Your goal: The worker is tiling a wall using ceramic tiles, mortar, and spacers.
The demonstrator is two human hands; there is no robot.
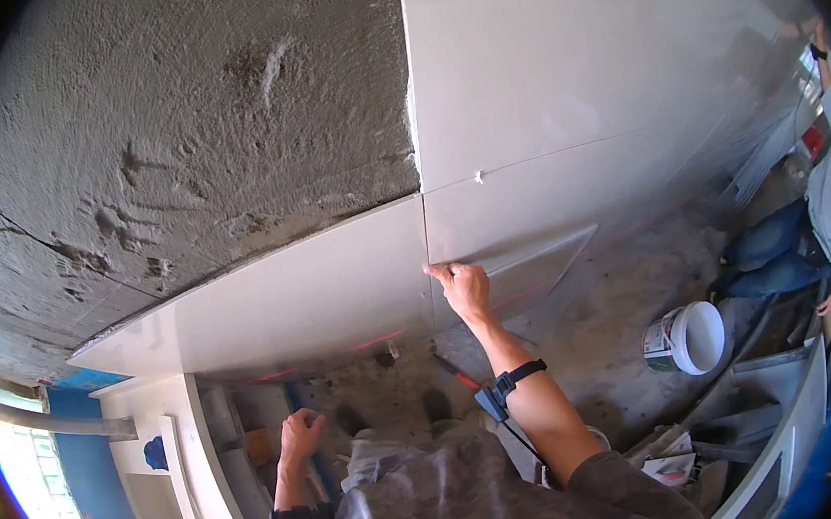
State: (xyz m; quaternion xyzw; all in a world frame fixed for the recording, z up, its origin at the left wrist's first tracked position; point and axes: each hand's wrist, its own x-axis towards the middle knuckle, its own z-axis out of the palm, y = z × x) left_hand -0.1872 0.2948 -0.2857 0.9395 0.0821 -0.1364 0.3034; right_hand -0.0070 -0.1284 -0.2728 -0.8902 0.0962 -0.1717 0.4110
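While the right hand [463,290], fingers folded in, touched the seam [425,226] edging the pale tile [288,287], the left hand [300,435] (loosely closed) hung low; tile sat under rough grey mortar [192,121].

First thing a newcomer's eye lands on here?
Probably the rough grey wall patch filling the upper left, meeting a large glossy pale tile at upper right. Next, the right hand near the centre, fingers at the vertical joint between pale tiles, with the left hand lower, left of centre. Then the white bucket on the floor at right.
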